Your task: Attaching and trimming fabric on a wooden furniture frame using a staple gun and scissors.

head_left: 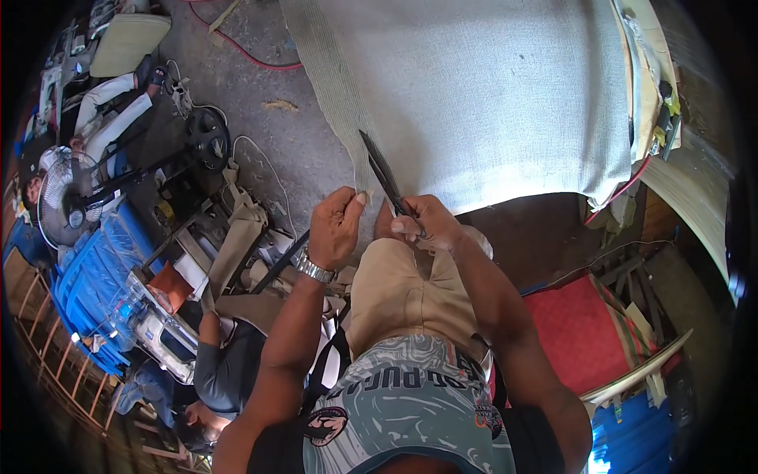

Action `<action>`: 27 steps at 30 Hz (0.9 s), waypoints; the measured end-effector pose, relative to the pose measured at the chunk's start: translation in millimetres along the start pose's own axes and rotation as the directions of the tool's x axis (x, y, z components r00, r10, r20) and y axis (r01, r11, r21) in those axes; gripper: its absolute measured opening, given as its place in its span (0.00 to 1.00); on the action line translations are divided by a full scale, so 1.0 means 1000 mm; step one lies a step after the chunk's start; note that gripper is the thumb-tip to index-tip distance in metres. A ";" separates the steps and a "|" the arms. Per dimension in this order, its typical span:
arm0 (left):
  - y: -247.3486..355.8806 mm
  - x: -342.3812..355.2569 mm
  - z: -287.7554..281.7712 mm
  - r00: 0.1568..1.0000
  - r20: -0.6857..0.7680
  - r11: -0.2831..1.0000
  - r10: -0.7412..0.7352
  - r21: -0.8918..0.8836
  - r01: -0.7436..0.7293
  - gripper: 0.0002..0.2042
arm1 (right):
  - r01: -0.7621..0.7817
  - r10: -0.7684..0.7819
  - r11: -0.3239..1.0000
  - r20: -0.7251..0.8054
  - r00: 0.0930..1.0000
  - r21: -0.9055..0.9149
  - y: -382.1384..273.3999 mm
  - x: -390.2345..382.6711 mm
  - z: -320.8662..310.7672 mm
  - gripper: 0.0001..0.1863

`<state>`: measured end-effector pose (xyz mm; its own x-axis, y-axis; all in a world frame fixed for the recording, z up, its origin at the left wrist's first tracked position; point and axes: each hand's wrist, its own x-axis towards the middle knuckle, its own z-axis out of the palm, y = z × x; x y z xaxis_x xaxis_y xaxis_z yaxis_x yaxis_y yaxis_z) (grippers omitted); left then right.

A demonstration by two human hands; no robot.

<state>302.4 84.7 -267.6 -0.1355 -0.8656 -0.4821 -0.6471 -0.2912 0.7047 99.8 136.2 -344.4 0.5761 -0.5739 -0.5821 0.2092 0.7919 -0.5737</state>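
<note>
A wide sheet of light grey woven fabric (pixel 489 95) stretches out ahead of me, bright where light falls on it. Along its left side runs a narrower strip (pixel 332 87), darker and ribbed. My left hand (pixel 337 225), with a metal watch at the wrist, pinches the near end of this strip between thumb and fingers. My right hand (pixel 430 223) is wrapped round the handles of dark scissors (pixel 384 175). Their long blades point up and left, over the fabric between the strip and the sheet. The handle loops are mostly hidden by my fingers.
To the left stand a black fan (pixel 71 201), a blue plastic-covered stack (pixel 95 272) and a sewing machine (pixel 164 336) beside a seated person (pixel 229 367). Another person's legs (pixel 118 107) show farther off. A red cushioned seat (pixel 580 332) is at right. A red cable (pixel 253 55) crosses the floor.
</note>
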 end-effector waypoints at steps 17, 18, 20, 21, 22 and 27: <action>0.003 -0.003 -0.009 0.995 0.059 0.994 -0.082 -0.063 0.085 0.15 | 0.032 -0.029 0.997 0.050 0.998 -0.067 -0.034 0.013 -0.012 0.30; 0.004 -0.003 -0.010 0.995 0.059 0.995 -0.079 -0.063 0.083 0.15 | 0.024 -0.021 0.998 0.062 0.998 -0.051 -0.032 0.013 -0.012 0.29; 0.007 -0.004 -0.014 0.994 0.064 0.994 -0.093 -0.050 0.096 0.15 | 0.019 -0.017 0.999 0.075 0.997 -0.038 -0.037 0.015 -0.011 0.28; 0.008 -0.005 -0.016 0.994 0.061 0.994 -0.090 -0.050 0.093 0.15 | 0.037 -0.035 0.999 0.057 0.998 -0.035 -0.043 0.017 -0.009 0.28; 0.008 -0.005 -0.018 0.994 0.065 0.994 -0.089 -0.054 0.093 0.15 | 0.054 -0.053 0.998 0.040 0.998 -0.032 -0.048 0.020 -0.007 0.27; 0.012 -0.005 -0.022 0.997 0.063 0.997 -0.052 -0.059 0.056 0.15 | 0.065 -0.067 0.997 0.079 0.995 0.030 -0.047 0.031 -0.015 0.27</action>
<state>312.1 76.7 -244.8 -0.1487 -0.8217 -0.5502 -0.6083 -0.3627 0.7060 95.3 77.9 -343.9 0.6212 -0.6078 -0.4947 0.2699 0.7586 -0.5931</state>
